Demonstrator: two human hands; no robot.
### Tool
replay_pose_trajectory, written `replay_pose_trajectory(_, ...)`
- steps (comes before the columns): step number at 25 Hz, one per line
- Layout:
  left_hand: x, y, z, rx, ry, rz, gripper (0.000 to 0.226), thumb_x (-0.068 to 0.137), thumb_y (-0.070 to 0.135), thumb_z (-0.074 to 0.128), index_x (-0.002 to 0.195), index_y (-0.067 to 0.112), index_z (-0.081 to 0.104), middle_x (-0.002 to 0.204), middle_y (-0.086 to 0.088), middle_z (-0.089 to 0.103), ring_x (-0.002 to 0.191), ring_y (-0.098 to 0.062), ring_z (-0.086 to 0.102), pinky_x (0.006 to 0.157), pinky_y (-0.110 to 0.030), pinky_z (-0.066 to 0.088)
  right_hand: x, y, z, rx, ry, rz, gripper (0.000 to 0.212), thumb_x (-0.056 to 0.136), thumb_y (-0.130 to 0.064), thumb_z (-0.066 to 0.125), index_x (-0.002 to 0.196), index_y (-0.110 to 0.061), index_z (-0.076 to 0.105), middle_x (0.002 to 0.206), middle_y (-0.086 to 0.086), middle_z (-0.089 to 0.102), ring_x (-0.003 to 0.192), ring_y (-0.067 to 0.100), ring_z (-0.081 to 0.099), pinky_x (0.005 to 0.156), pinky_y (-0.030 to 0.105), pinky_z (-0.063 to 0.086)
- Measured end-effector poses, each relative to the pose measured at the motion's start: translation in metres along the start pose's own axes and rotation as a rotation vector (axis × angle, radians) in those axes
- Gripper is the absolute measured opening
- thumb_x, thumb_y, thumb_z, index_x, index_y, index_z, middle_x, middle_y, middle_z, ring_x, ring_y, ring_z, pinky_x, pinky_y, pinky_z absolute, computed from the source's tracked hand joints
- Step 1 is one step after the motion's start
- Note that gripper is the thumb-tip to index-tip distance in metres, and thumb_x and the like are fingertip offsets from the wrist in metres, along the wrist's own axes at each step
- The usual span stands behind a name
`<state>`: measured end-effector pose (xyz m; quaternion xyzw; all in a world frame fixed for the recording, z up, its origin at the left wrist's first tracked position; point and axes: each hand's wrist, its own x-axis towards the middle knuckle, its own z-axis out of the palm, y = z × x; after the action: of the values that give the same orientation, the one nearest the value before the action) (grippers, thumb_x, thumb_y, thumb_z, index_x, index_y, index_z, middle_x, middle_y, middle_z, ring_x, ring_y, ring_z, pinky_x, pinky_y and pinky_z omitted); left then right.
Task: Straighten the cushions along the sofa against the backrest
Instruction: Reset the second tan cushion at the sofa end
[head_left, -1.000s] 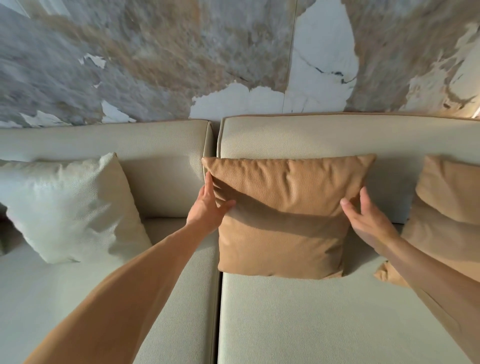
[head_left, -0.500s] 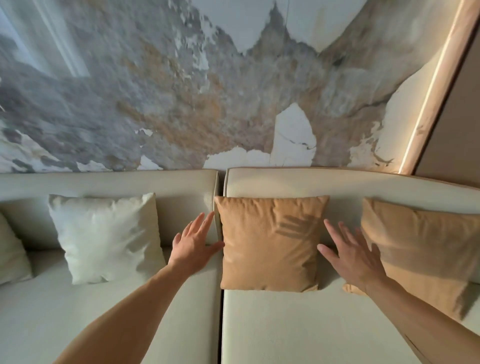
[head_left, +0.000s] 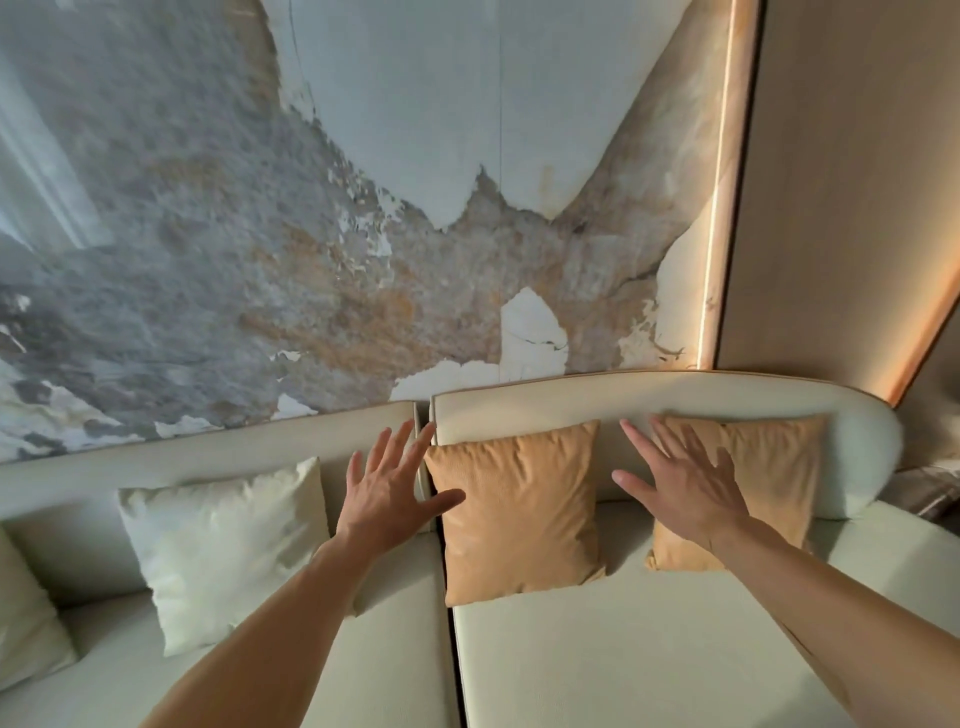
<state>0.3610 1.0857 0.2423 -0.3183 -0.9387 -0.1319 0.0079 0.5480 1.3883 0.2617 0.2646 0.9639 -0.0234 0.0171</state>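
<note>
A tan cushion (head_left: 519, 514) stands upright against the backrest (head_left: 519, 410) of the cream sofa, in the middle. My left hand (head_left: 387, 488) hovers open just left of it, thumb near its edge, holding nothing. My right hand (head_left: 680, 486) is open with fingers spread, in front of a second tan cushion (head_left: 774, 467) that leans on the backrest to the right. A white cushion (head_left: 223, 545) leans on the left section. The corner of another pale cushion (head_left: 26, 613) shows at the far left edge.
The sofa seat (head_left: 623, 649) stretches out below both arms, split by a dark seam. A marbled wall panel (head_left: 311, 234) rises behind the backrest. A lit vertical strip (head_left: 714, 208) and a wooden panel (head_left: 841, 182) are at the right.
Both hands have let go of the middle tan cushion and drawn back with fingers spread. The view has pulled away and tilted up, so more of the sofa and wall shows.
</note>
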Motion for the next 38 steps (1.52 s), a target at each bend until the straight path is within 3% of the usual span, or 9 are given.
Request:
replay_pose_trajectory(6,-0.013,0.024,-0.018,0.010,0.010,0.017,0.100,0.070,0.088,0.035,0.151,0.046,-0.004,0.164,0.007,-0.004,0.151,-0.021,-0.005,0.120,-0.054,0.002,-0.024,0.031,-0.017,0.048,0.006,0.062,0.071,0.088,-0.074,0.018,0.150,-0.048,-0.007,0.164,-0.010,-0.003,0.150,0.028,0.001,0.113,0.060,0.017)
replay_pose_trajectory(10,-0.016,0.069,-0.008,-0.012,0.047,-0.007,0.105,0.063,0.094,0.025,0.151,0.045,-0.002,0.164,0.005,-0.003,0.151,-0.023,-0.002,0.119,-0.055,0.005,-0.033,0.079,-0.022,0.087,0.031,0.053,0.071,0.089,-0.073,0.020,0.150,-0.047,-0.003,0.164,-0.009,-0.001,0.150,0.029,0.003,0.113,0.060,0.018)
replay_pose_trajectory(13,-0.016,0.134,0.012,-0.063,0.067,-0.039,0.108,0.060,0.096,0.020,0.152,0.044,0.000,0.164,0.004,-0.003,0.151,-0.024,0.000,0.118,-0.057,0.007,-0.043,0.143,-0.029,0.076,0.040,0.043,0.070,0.089,-0.072,0.021,0.150,-0.047,-0.002,0.164,-0.007,0.000,0.150,0.029,0.001,0.114,0.059,0.014)
replay_pose_trajectory(20,-0.012,0.290,0.052,-0.075,0.042,-0.017,0.098,0.074,0.082,0.048,0.152,0.045,-0.001,0.164,0.006,-0.005,0.151,-0.025,0.000,0.118,-0.059,0.007,-0.062,0.326,-0.044,0.028,0.026,0.082,0.072,0.087,-0.074,0.021,0.151,-0.046,0.000,0.164,-0.005,0.004,0.149,0.028,0.008,0.112,0.061,0.017)
replay_pose_trajectory(24,0.001,0.337,0.060,-0.037,0.016,0.001,0.102,0.069,0.089,0.040,0.152,0.046,-0.001,0.164,0.006,-0.006,0.151,-0.026,0.002,0.117,-0.059,0.009,-0.072,0.390,-0.042,0.040,0.026,0.099,0.078,0.082,-0.078,0.015,0.151,-0.045,0.001,0.164,-0.002,0.009,0.148,0.031,0.013,0.110,0.062,0.022)
replay_pose_trajectory(28,0.019,0.368,0.074,-0.044,-0.011,0.005,0.106,0.060,0.093,0.027,0.152,0.046,0.000,0.164,0.007,-0.005,0.150,-0.025,0.003,0.118,-0.059,0.009,-0.072,0.428,-0.034,0.068,0.028,0.146,0.083,0.078,-0.080,0.011,0.152,-0.044,0.002,0.163,-0.001,0.013,0.148,0.031,0.017,0.109,0.064,0.025)
replay_pose_trajectory(32,0.043,0.388,0.097,-0.077,-0.037,-0.002,0.104,0.066,0.089,0.040,0.152,0.044,0.003,0.164,0.005,-0.001,0.150,-0.025,0.005,0.117,-0.059,0.009,-0.069,0.448,-0.018,0.094,-0.016,0.196,0.080,0.080,-0.078,0.015,0.152,-0.045,0.001,0.164,-0.002,0.011,0.149,0.029,0.014,0.110,0.062,0.023)
replay_pose_trajectory(35,0.065,0.400,0.115,-0.108,-0.025,0.030,0.106,0.061,0.093,0.031,0.152,0.045,0.004,0.164,0.004,0.003,0.149,-0.025,0.009,0.116,-0.059,0.012,-0.058,0.458,-0.012,0.068,-0.021,0.210,0.081,0.080,-0.079,0.018,0.152,-0.044,0.001,0.163,0.000,0.012,0.148,0.031,0.015,0.109,0.062,0.026)
replay_pose_trajectory(38,0.092,0.399,0.127,-0.169,-0.027,0.022,0.105,0.063,0.092,0.036,0.152,0.045,0.003,0.164,0.001,0.005,0.147,-0.029,0.013,0.115,-0.060,0.016,-0.036,0.458,-0.004,0.058,-0.035,0.217,0.083,0.079,-0.079,0.016,0.152,-0.043,0.003,0.163,0.001,0.014,0.148,0.030,0.018,0.109,0.062,0.028)
